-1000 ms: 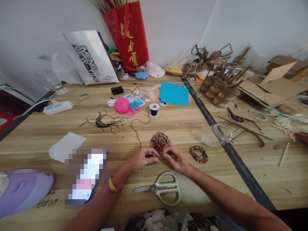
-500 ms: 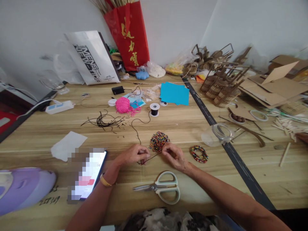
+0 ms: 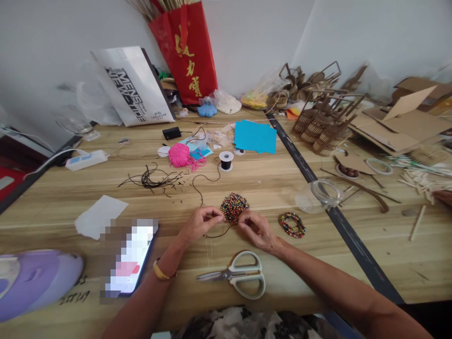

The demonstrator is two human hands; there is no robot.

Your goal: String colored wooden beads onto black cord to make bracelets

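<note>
My right hand [image 3: 258, 230] is closed in a pinch on a thin black cord [image 3: 223, 234], at the front right edge of a heap of small multicoloured beads [image 3: 234, 207]. My left hand [image 3: 204, 223] has its thumb and fingertips together at the heap's left edge; anything between them is too small to make out. The cord dips in a slack curve between the hands, with a few tiny beads on it below the left one. Farther back it runs to a white spool [image 3: 226, 161] wound with black cord. A coiled bead bracelet [image 3: 292, 224] lies right of my right hand.
Scissors [image 3: 236, 275] with pale handles lie in front of my hands. A lit phone [image 3: 136, 263] is at the left. Behind are black cord offcuts [image 3: 150, 177], pink yarn [image 3: 179, 155] and blue sheets [image 3: 255, 137]. Another person's hand [image 3: 443, 197] shows at the right edge.
My left hand has left the cord and moved right to the bead heap. The cord between the hands has gone slack. My right hand has hardly moved.
</note>
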